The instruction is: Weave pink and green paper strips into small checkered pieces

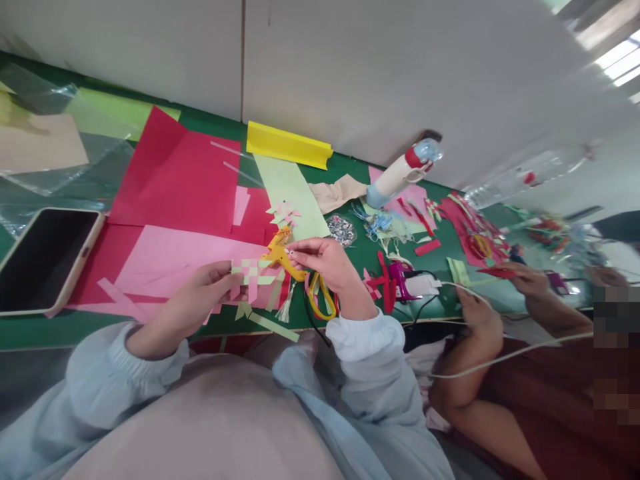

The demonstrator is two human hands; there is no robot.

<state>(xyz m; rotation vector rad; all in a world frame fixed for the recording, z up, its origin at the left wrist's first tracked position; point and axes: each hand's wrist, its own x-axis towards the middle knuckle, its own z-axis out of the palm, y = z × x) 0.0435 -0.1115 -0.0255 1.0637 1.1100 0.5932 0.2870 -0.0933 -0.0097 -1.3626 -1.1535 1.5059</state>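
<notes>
My left hand is closed on a small woven piece of pink and light green paper strips, its loose strip ends sticking out to the right. My right hand is in a pinch just right of the woven piece, above a yellow figure-shaped item. Whether its fingertips grip that item or something small is unclear. A yellow loop and a pale tassel lie below the right hand. Another pink and green woven piece lies farther back.
A phone lies at left, beside red and pink sheets. A bottle stands near the wall. Red strips and a purple device with cables lie right. A co-worker's hands hold red paper nearby.
</notes>
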